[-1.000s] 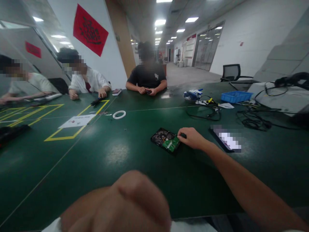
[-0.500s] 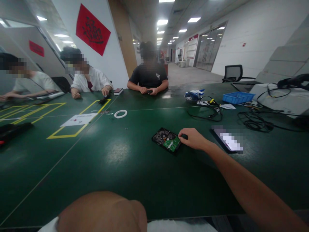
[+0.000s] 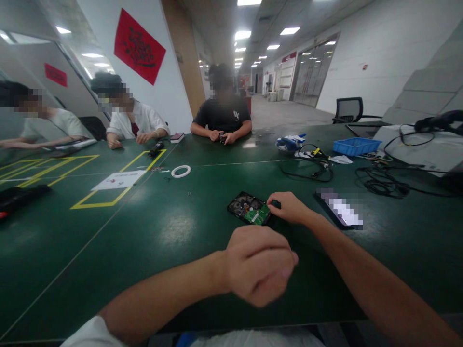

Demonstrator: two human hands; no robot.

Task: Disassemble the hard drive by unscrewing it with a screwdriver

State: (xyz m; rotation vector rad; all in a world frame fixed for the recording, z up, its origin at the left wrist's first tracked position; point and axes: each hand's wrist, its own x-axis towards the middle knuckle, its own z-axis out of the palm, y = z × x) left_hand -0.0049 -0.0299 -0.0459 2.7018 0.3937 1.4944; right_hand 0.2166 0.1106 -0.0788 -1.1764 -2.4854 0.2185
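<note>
A hard drive (image 3: 247, 206) lies on the green table with its green circuit board facing up. At its right edge, my right hand (image 3: 289, 207) is closed in a pinch, thumb and forefinger tips touching the drive's corner. My left hand (image 3: 260, 265) is a fist held in front of the drive, nearer to me, and it covers a little of the drive's near edge. What that fist holds, if anything, is hidden. A phone (image 3: 340, 209) with a lit, blurred screen lies to the right of my right hand.
Black cables (image 3: 387, 180), a blue tray (image 3: 356, 146) and a blue-and-white bundle (image 3: 290, 142) lie at the back right. A white ring (image 3: 181, 171) and a printed sheet (image 3: 117, 180) are to the left. Several people sit across the table (image 3: 126, 255).
My left hand has risen from the table's near edge and moved right, in front of the drive. My right hand has stayed at the drive's edge. One person across has let go of a black object.
</note>
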